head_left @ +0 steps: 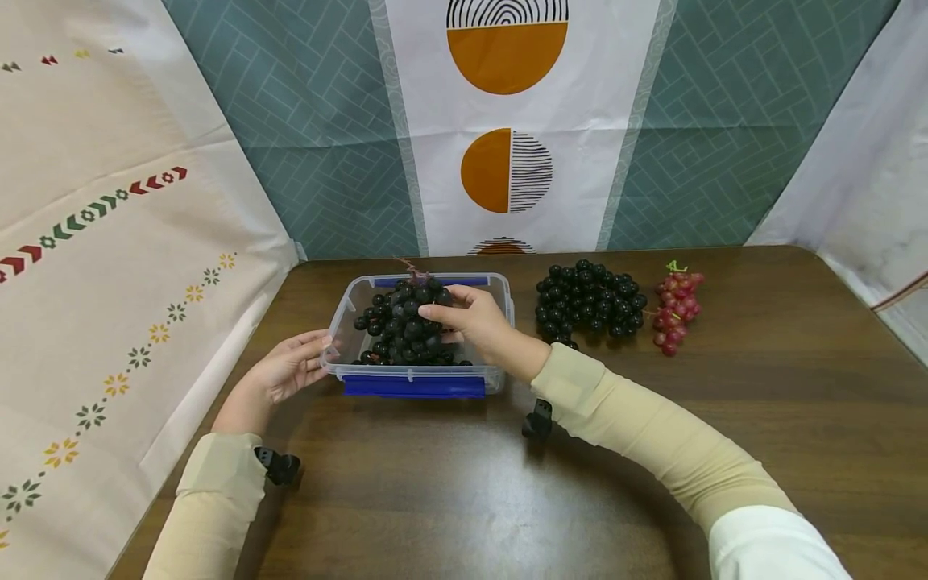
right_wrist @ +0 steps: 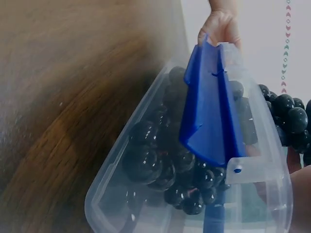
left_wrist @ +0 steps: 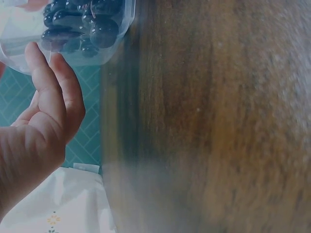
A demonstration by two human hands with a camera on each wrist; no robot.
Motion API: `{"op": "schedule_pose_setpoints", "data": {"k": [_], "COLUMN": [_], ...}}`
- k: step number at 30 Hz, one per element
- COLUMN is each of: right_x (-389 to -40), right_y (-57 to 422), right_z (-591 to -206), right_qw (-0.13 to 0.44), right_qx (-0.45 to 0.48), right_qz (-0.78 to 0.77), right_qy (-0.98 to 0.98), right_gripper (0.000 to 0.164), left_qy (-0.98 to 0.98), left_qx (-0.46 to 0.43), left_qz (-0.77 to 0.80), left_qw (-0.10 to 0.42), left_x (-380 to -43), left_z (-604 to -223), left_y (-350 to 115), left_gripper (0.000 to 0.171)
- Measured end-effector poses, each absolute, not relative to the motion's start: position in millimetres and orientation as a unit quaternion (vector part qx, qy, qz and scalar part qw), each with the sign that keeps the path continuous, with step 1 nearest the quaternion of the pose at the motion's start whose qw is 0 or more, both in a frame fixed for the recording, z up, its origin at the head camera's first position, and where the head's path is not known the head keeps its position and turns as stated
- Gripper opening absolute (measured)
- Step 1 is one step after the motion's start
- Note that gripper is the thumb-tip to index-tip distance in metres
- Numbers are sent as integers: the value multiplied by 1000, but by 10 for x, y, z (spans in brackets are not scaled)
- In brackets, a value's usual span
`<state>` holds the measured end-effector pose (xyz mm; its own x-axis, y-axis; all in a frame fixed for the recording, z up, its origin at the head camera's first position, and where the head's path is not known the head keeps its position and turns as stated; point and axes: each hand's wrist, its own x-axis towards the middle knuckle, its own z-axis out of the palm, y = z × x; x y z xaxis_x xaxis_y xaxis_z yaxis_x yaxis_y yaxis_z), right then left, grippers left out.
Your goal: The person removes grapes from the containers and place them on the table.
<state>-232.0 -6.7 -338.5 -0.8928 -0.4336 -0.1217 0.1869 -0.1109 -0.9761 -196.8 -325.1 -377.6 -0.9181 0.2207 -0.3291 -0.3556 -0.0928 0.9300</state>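
Observation:
A clear plastic container with blue latches stands on the table, and dark grapes lie inside it. My right hand reaches over its right side and grips a bunch of black grapes, thumb in front, stem end up. That bunch is raised partly above the rim in the right wrist view, where the blue latch hangs along the near wall. At the container's front left corner, my left hand holds the rim and wall. Its fingers lie against the clear wall in the left wrist view.
Right of the container lies another bunch of black grapes. Beside it is a small bunch of red grapes with a green stem. The wooden table ends at a hanging patterned cloth behind and a white cloth on the left.

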Motion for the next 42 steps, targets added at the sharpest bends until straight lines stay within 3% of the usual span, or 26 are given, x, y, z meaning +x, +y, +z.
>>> {"op": "schedule_pose_setpoints", "data": {"k": [6,11,14,18,22,37,42], "right_x": [-2338,-2360,-2363,-2355,-2350,-2393,-2410], "right_y": [-32,-20,-19,-18,-9,42,63], "right_z": [-3353,-3343,-3346,-3346,-3346,-3334,-3316], "right_qw": [229,232,230,226,224,244,250], "right_qx": [-90,-66,-42,-12,4,59,76], "right_qz": [-770,-782,-785,-786,-781,-796,-809], "right_qy": [589,575,573,575,583,551,527], "right_gripper": [16,5,10,29,35,24,49], "left_qy": [647,649,650,649,646,644,641], "left_qx": [-51,-48,-47,-46,-43,-43,-42], "left_qz": [734,733,732,733,736,739,741], "left_qw": [198,198,198,198,198,195,197], "left_x": [-1974,-1980,-1981,-1984,-1983,-1971,-1969], "left_z": [-3781,-3780,-3776,-3779,-3781,-3803,-3801], "left_y": [-3248,-3247,-3247,-3244,-3239,-3235,-3247], "left_gripper": [32,30,29,27,26,18,20]}}
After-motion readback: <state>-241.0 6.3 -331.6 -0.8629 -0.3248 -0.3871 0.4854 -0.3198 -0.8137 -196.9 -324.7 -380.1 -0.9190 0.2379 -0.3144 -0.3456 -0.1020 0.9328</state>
